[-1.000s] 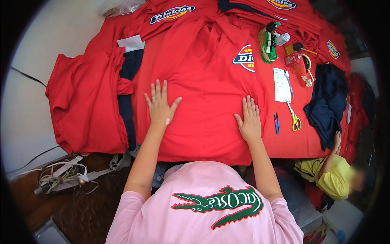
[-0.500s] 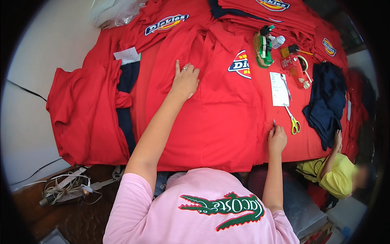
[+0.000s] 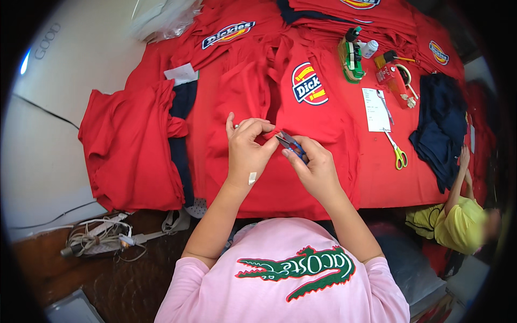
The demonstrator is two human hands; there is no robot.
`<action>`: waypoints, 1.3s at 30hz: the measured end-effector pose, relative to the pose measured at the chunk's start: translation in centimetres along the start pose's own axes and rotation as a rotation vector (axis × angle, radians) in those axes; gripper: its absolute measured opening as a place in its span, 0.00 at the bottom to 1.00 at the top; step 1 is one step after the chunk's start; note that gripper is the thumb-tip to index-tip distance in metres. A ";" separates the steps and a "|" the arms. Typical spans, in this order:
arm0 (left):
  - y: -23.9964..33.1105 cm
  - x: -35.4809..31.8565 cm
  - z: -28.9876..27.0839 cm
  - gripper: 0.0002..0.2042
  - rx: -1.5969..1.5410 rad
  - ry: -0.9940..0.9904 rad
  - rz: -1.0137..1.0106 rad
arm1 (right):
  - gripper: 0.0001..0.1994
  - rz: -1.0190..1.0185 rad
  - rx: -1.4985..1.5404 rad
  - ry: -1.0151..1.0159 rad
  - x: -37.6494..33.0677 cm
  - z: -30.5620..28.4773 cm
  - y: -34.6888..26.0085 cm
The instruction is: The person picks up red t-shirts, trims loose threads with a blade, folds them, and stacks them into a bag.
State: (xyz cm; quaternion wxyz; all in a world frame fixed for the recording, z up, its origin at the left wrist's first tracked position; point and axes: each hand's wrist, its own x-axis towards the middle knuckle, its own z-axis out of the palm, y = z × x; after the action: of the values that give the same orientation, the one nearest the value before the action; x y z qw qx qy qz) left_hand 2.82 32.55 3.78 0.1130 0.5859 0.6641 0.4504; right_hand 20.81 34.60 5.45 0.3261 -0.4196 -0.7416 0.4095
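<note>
A red garment with a printed logo patch lies spread in front of me; I take it for a red shirt (image 3: pixel 258 188). My left hand (image 3: pixel 247 148) pinches a bit of its cloth between thumb and fingers, raised near the middle. A small strip of white tape sticks to that hand near the wrist. In my right hand (image 3: pixel 319 166) is a pair of thread snips (image 3: pixel 293 146) with blue handles. The blades point left and meet the pinched cloth right beside my left fingertips. Whether they are cutting a thread is too small to make out.
Folded red garments (image 3: pixel 132 151) lie at the left, more piled behind. On the right are yellow-handled scissors (image 3: pixel 400 158), a paper sheet (image 3: pixel 375 110), a green tape dispenser (image 3: pixel 351 59), a red box (image 3: pixel 392 78) and dark navy cloth (image 3: pixel 440 129). A person in yellow (image 3: pixel 460 223) touches that cloth.
My left hand has drawn back from the cloth and now pinches it. My right hand has brought the snips leftward from beside the scissors to the left fingertips. The cloth has bunched up.
</note>
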 end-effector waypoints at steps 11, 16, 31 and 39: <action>0.6 -3.1 -2.7 0.07 0.079 0.101 0.080 | 0.11 -0.149 -0.057 -0.022 -1.4 2.0 -1.7; 1.1 -3.6 -2.8 0.07 0.067 0.073 0.064 | 0.12 -0.097 -0.107 0.019 -2.8 2.1 -1.8; 1.6 -4.4 -1.7 0.07 0.126 -0.016 0.054 | 0.16 -0.528 -0.031 -0.135 -4.4 1.4 -3.0; 0.7 -5.8 0.1 0.09 0.177 -0.163 0.074 | 0.12 -0.397 0.039 -0.189 -6.3 1.5 -0.8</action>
State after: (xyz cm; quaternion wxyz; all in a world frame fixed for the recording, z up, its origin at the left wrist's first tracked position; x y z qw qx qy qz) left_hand 5.08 27.44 2.04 0.0976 0.6524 0.6677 0.3450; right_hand 22.04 28.25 4.63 0.3374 -0.2186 -0.8289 0.3890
